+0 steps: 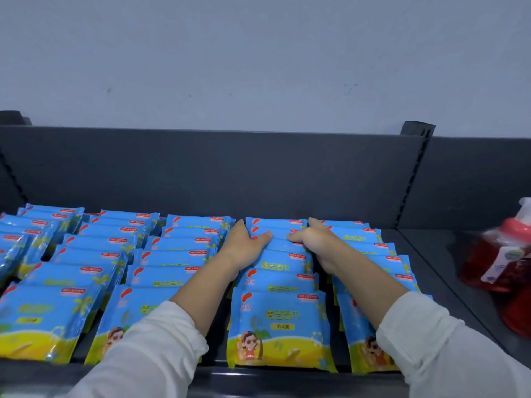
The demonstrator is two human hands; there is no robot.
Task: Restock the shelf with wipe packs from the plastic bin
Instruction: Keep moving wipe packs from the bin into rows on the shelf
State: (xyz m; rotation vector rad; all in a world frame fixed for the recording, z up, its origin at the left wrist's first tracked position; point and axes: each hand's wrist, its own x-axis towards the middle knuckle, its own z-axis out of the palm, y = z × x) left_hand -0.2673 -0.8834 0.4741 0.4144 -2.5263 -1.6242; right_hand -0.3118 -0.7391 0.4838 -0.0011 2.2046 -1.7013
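We clamp left hand (246, 245) and right hand (314, 246) on wipe packs (280, 267) between them; row runs front-to-back on shelf (431, 254).

wipe packs (278, 326) on shelf (448, 262), bottles (494, 262) R
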